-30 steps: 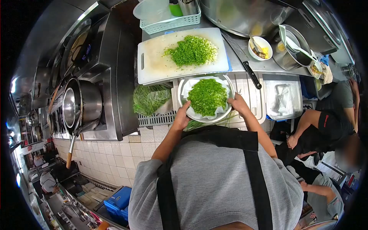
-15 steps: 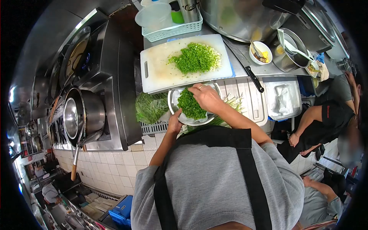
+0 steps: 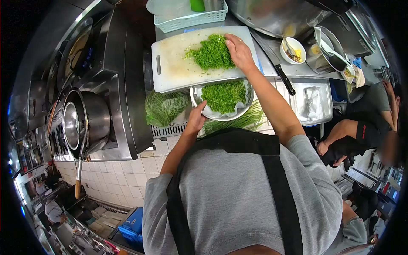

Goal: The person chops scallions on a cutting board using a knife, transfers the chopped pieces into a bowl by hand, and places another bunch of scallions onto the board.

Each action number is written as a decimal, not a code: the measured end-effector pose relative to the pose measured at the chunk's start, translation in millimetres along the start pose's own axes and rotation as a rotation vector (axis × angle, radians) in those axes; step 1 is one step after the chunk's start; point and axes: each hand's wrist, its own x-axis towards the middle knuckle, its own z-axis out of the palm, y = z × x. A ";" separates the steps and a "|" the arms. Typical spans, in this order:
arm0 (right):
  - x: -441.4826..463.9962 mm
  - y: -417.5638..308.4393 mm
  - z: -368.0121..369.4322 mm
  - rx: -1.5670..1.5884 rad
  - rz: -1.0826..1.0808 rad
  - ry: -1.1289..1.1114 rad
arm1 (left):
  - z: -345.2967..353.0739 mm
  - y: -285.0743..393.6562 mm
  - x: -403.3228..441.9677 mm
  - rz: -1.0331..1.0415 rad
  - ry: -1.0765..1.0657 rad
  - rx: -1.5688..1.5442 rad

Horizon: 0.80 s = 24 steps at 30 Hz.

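A pile of chopped green onions (image 3: 212, 53) lies on a white cutting board (image 3: 170, 63). My right hand (image 3: 240, 52) rests against the right side of this pile, fingers stretched and cupped along it. Just below the board's near edge is a metal bowl (image 3: 245, 111) with a pale liner, filled with more chopped green onions (image 3: 224, 97). My left hand (image 3: 196, 118) grips the bowl's left rim, thumb over the edge. The fingers under the rim are hidden.
A black-handled knife (image 3: 284, 80) lies right of the board. Beyond it are a white bowl with food (image 3: 293, 50) and a metal pot with utensils (image 3: 325, 53). Bagged greens (image 3: 165, 108) sit at left, long green stalks (image 3: 238, 123) below the bowl. People sit at right.
My right hand has moved from the bowl up to the pile on the board. The bowl has shifted slightly right, with my left hand still on its rim.
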 end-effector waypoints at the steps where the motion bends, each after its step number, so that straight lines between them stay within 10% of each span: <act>1: -1.6 -3.5 0.7 0.017 0.014 -0.013 | 5.5 2.2 -1.3 -0.011 0.004 -0.012; 24: -42.5 -64.2 -17.5 0.193 -0.011 -0.037 | -4.7 -1.8 -8.5 -0.005 -0.058 -0.015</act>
